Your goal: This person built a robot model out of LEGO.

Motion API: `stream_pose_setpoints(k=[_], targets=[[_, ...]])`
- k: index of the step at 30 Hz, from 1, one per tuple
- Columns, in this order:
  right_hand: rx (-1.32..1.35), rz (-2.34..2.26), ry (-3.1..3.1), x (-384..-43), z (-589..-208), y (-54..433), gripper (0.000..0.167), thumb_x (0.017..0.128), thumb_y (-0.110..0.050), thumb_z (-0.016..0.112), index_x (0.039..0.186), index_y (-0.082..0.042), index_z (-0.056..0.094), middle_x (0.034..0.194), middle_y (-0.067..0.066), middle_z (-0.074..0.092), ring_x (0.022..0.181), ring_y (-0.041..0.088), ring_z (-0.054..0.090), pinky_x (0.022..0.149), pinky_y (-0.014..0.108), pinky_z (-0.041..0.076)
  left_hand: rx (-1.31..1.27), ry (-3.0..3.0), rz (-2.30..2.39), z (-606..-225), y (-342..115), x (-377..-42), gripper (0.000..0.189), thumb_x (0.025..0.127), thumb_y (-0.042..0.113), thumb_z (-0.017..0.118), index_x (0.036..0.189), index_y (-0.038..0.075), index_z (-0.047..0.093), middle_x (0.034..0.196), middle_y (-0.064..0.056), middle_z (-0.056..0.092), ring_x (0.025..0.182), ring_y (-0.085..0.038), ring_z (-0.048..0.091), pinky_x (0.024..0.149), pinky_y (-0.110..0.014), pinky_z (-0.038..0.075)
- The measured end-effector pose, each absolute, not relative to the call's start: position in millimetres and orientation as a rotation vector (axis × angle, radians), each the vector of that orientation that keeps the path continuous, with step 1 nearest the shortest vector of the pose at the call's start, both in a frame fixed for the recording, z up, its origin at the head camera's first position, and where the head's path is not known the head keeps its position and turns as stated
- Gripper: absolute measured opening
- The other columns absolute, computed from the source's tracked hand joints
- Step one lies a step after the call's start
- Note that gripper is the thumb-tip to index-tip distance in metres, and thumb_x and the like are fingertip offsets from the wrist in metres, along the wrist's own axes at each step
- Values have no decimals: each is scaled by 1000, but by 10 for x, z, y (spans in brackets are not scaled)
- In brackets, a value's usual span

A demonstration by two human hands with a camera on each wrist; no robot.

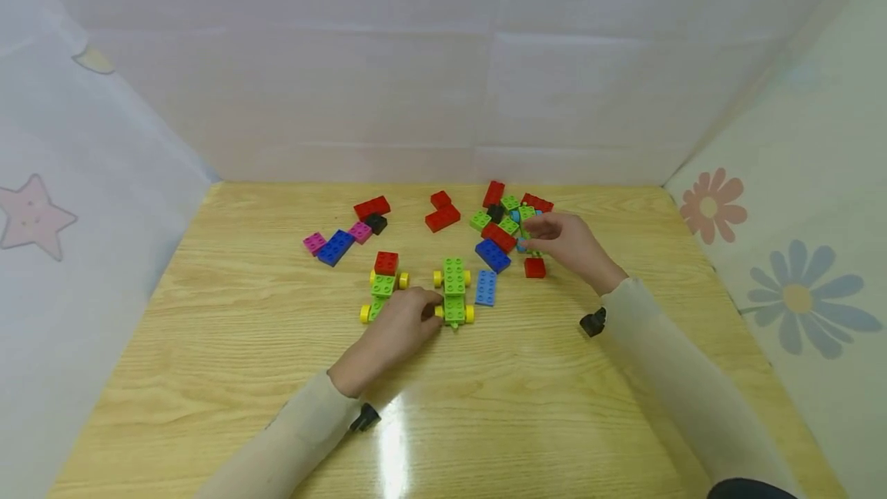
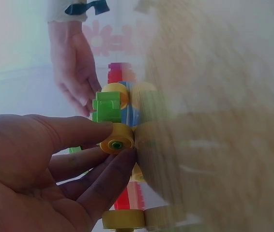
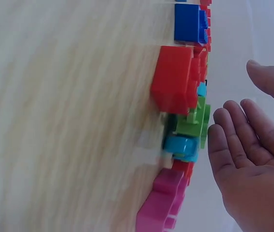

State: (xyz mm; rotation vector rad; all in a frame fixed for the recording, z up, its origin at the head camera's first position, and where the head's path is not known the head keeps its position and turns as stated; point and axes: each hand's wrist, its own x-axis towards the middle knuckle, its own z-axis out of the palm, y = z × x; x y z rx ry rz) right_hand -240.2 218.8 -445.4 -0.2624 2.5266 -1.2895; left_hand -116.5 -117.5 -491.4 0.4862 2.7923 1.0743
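My left hand pinches a yellow wheel of a green toy car base between thumb and fingers; the car stands on the table. Left of it is a second green car base with yellow wheels and a red brick on its far end, partly covered by that hand. My right hand hovers by a green car base with blue wheels, its fingers apart from it and nothing held. A small red brick lies just in front of this third car.
Right of the middle car lie a light blue brick and a dark blue brick. Red, green and black bricks crowd behind them. At the left are pink bricks and a blue brick. A pink brick shows in the right wrist view.
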Motion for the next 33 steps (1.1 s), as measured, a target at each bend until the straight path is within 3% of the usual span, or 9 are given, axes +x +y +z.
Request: stream_pose_setpoints(k=[12,18,33], targets=[[-241,-1197,2571,-2138,-4535,2386,48,104,-30,83,146,-9,71,142,14,75,126,33,71,112,55,59,459,2748,1042,-4785,-1157,-1146,30,100,11,80,129,3,81,118,-11,82,100,-22,71,95,-48,62],[-253,-1183,2586,-2075,-4620,2394,44,103,-27,85,142,-9,73,140,14,75,123,33,72,110,52,61,552,2784,985,-4819,-1184,-1166,30,100,12,78,129,2,80,115,-11,81,95,-21,69,86,-42,62],[-333,-1042,2653,-2104,-4646,2319,45,97,-18,89,139,-7,76,135,15,73,122,34,73,113,56,60,558,2758,1031,-4751,-1188,-1154,27,101,13,79,127,4,82,111,-7,82,89,-17,65,82,-39,60]])
